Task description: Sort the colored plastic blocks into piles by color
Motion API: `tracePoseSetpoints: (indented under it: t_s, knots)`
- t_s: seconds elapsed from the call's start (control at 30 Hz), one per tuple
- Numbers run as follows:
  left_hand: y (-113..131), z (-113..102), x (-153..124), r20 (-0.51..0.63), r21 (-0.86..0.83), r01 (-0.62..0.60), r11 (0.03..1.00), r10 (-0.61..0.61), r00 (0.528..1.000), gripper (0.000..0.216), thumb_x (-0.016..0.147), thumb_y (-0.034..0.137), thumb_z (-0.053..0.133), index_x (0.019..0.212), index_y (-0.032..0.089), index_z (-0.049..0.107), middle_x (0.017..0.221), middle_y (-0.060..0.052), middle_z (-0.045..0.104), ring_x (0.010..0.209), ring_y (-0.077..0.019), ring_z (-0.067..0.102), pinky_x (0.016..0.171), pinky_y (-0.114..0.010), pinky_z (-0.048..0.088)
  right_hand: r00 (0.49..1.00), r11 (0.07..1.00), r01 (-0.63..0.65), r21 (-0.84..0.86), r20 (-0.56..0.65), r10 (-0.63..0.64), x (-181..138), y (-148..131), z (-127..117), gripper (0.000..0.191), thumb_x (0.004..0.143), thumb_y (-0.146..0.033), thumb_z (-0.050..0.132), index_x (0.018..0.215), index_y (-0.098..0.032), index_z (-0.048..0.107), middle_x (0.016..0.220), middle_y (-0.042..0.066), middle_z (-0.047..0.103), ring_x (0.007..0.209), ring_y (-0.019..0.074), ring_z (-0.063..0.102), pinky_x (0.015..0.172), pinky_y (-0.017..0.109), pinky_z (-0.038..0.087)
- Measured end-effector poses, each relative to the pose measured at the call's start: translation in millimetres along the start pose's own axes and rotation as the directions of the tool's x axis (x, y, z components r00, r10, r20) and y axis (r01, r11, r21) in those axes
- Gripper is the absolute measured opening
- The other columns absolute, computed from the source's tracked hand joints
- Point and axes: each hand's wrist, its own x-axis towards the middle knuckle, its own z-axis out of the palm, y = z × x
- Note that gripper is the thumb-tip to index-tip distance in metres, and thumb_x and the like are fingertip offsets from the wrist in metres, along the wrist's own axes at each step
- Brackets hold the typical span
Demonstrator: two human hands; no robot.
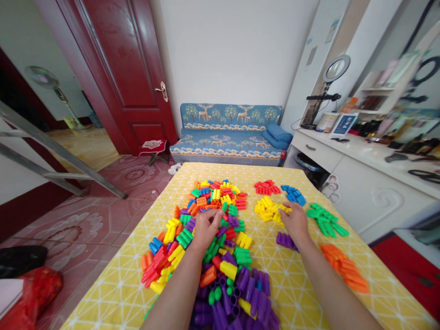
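Observation:
A large mixed heap of bullet-shaped plastic building pieces (185,236) in several colours lies on the left and middle of the table. My left hand (205,227) is over this heap, thumb and fingers pinched at a green piece (224,207). To the right, my right hand (294,222) reaches to the edge of a yellow pile (268,210), its fingertips closed on a yellow piece (284,209). Purple pieces (286,240) lie just beneath that wrist. The fingers partly hide what each hand holds.
Separate piles of red (266,187), blue (293,195), green (326,220) and orange pieces (343,267) lie on the right of the yellow-clothed table (285,295). Behind it stands a blue sofa (227,137). A white dresser (360,169) is on the right, a metal ladder (65,176) on the left.

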Motion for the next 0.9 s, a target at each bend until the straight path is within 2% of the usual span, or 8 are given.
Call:
tracePoseSetpoints:
  t_s: [0.13,0.33,0.43,0.53,0.6,0.73,0.9]
  knots:
    - [-0.6,-0.5,0.0,0.022,0.006,0.002,1.000,-0.003,1.000,0.039,0.090,0.041,0.047,0.063,0.015,0.058,0.052,0.002,0.050,0.051,-0.0116,0.046,0.051,-0.022,0.032,1.000,1.000,0.022,-0.007,0.018,-0.022,-3.6,0.4,-1.2,0.027,0.075,-0.033,0.051,0.084,-0.013,0.068,0.092,0.013,0.059,0.074,0.0205,0.058,0.074,0.036,0.049]
    - [-1.2,0.1,0.3,0.028,0.020,0.000,1.000,-0.001,1.000,0.040,0.090,0.041,0.047,0.060,0.016,0.057,0.051,0.002,0.049,0.050,-0.0116,0.046,0.051,-0.022,0.032,1.000,0.999,0.012,0.030,0.027,-0.013,-12.5,-17.0,-6.7,0.027,0.078,-0.033,0.051,0.090,-0.016,0.069,0.100,0.010,0.059,0.060,0.0134,0.055,0.068,0.033,0.049]
    - [-0.4,0.6,0.7,0.077,0.053,-0.014,0.998,0.010,0.997,0.035,0.089,0.037,0.049,0.065,0.015,0.062,0.053,0.002,0.052,0.052,-0.0115,0.047,0.051,-0.022,0.032,0.986,0.982,0.028,0.186,0.159,-0.058,-26.1,-40.5,-2.2,0.024,0.078,-0.033,0.052,0.088,-0.018,0.068,0.096,0.007,0.062,0.060,0.0128,0.056,0.068,0.032,0.049]
    - [-0.5,1.8,0.6,0.145,0.079,-0.025,0.997,0.014,0.989,0.027,0.087,0.034,0.052,0.077,0.015,0.069,0.061,0.000,0.061,0.055,-0.0127,0.051,0.053,-0.022,0.035,0.923,0.938,0.034,0.345,0.349,-0.162,-45.9,-68.6,8.3,0.021,0.077,-0.028,0.056,0.093,-0.019,0.067,0.093,0.005,0.064,0.069,0.0147,0.060,0.074,0.032,0.049]
    - [-1.2,3.0,0.2,0.179,0.087,-0.038,0.995,0.022,0.984,0.025,0.086,0.032,0.054,0.082,0.016,0.071,0.066,-0.002,0.065,0.059,-0.0138,0.055,0.055,-0.022,0.037,0.877,0.918,0.037,0.394,0.427,-0.219,-58.0,-85.9,15.1,0.029,0.073,-0.023,0.061,0.102,-0.020,0.065,0.097,0.005,0.064,0.075,0.0156,0.060,0.077,0.033,0.049]
    - [-2.2,4.8,-0.3,0.224,0.084,-0.052,0.995,0.032,0.974,0.019,0.084,0.027,0.057,0.084,0.017,0.072,0.075,-0.004,0.070,0.066,-0.0158,0.061,0.062,-0.024,0.043,0.835,0.929,0.074,0.362,0.487,-0.256,-69.0,-108.6,25.3,0.044,0.067,-0.013,0.064,0.111,-0.022,0.063,0.103,0.006,0.062,0.081,0.0172,0.058,0.078,0.032,0.047]
    - [-1.4,4.6,0.5,0.238,0.098,-0.058,0.994,0.033,0.971,0.015,0.081,0.022,0.059,0.085,0.018,0.073,0.077,-0.004,0.071,0.069,-0.0164,0.062,0.066,-0.026,0.046,0.869,0.950,0.067,0.304,0.451,-0.205,-67.1,-113.1,38.5,0.045,0.065,-0.010,0.065,0.108,-0.021,0.064,0.098,0.005,0.059,0.079,0.0165,0.056,0.075,0.030,0.046]
